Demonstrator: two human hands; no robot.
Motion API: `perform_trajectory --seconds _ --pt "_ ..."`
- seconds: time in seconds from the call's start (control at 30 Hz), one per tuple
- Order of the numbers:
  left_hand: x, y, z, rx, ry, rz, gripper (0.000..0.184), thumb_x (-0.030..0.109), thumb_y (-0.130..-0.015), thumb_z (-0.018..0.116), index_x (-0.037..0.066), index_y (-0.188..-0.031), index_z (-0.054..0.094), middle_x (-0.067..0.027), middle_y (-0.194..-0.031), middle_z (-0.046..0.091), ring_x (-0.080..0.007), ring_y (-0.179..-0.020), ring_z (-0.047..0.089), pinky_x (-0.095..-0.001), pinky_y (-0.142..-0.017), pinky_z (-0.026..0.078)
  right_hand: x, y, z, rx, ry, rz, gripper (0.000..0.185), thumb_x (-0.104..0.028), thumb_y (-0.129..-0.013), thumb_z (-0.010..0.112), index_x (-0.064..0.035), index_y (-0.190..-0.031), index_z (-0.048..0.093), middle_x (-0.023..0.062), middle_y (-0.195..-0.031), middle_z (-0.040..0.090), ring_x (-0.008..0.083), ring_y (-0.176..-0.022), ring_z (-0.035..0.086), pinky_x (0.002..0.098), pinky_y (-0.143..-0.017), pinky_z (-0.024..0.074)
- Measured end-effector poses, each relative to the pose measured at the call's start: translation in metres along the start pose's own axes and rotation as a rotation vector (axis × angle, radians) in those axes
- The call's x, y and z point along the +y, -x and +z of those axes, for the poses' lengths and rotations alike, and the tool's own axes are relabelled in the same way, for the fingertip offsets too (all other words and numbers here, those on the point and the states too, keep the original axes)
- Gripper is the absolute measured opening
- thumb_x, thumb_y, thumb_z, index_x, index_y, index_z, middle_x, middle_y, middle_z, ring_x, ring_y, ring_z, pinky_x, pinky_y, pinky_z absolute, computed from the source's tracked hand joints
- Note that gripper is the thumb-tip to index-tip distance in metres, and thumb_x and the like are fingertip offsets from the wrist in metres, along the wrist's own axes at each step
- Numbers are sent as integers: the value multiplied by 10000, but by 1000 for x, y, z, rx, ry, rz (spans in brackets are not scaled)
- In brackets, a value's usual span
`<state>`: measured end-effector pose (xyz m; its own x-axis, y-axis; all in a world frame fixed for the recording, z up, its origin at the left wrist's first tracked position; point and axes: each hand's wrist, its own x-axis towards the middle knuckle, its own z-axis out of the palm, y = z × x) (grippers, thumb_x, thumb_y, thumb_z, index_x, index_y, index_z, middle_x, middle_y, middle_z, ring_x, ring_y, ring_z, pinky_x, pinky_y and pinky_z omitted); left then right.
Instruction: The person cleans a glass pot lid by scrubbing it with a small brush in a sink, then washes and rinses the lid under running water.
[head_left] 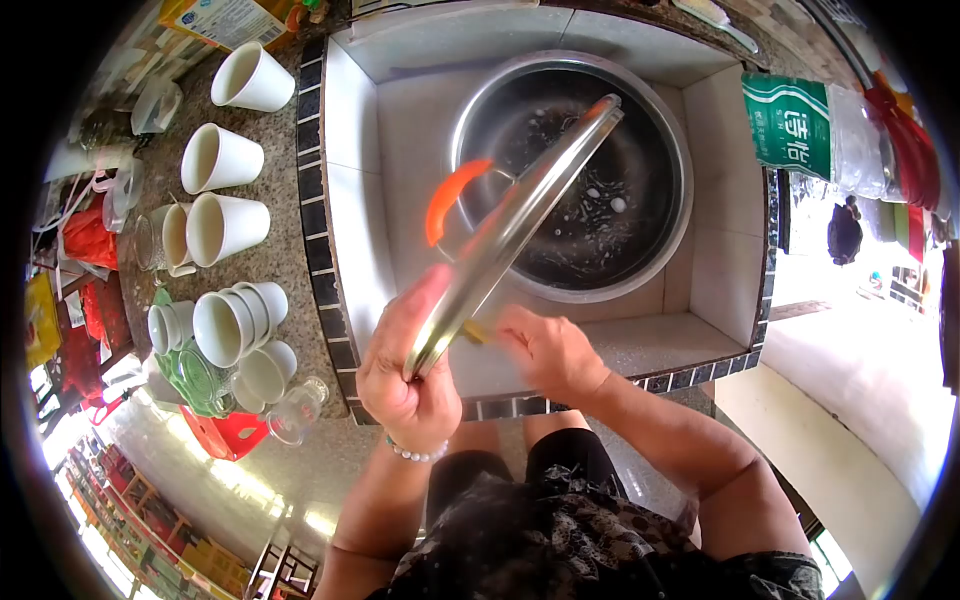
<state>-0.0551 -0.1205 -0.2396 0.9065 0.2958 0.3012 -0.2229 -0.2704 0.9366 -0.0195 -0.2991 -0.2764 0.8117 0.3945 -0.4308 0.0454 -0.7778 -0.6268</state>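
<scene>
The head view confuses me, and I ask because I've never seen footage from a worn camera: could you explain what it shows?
There is no machine here: these are a person's own bare hands. The single picture comes from a camera on the head, looking forward and down, so arms rise from the bottom edge. The left hand grips a round lid with an orange handle, tilted almost edge-on to us. The right hand is blurred beside something yellow; I can't tell whether it holds it. Beyond them, a metal basin with liquid sits in a tiled sink. White cups lie or stand on the speckled counter at the left.
</scene>
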Motion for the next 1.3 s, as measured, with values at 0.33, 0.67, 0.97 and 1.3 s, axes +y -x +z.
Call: perform_trajectory --seconds 0.33,0.67,0.97,1.3 --pt "2 2 2 34 5 -14 360 17 -930 586 -84 -1275 577 -254 -1218 658 -301 -1096 673 -335 -928 520 17 -5 2 121 238 -87 111 -222 -897 625 -140 -855 563 115 -664 643 373 -633 658 472 -553 522" --pt "2 7 -2 -35 -18 -6 310 -27 -961 506 -124 -1252 552 -294 -1245 621 -366 -1159 629 -423 -996 511 31 -25 -11 114 120 79 105 -237 -916 611 -132 -919 621 156 -759 676 414 -726 659 474 -623 544" --pt "2 7 1 25 28 -67 358 -37 -917 556 -86 -1271 582 -264 -1228 648 -328 -1132 652 -354 -956 508 19 -12 1 7 90 131 86 -175 -910 617 -107 -962 627 167 -820 677 401 -790 658 472 -660 541" --pt "-1 8 -3 -35 -40 14 373 -4 -941 549 -57 -1309 555 -277 -1227 643 -351 -1141 648 -380 -965 511 26 -22 -2 194 119 111 159 -256 -915 623 -115 -870 567 173 -703 647 393 -651 646 471 -533 511"
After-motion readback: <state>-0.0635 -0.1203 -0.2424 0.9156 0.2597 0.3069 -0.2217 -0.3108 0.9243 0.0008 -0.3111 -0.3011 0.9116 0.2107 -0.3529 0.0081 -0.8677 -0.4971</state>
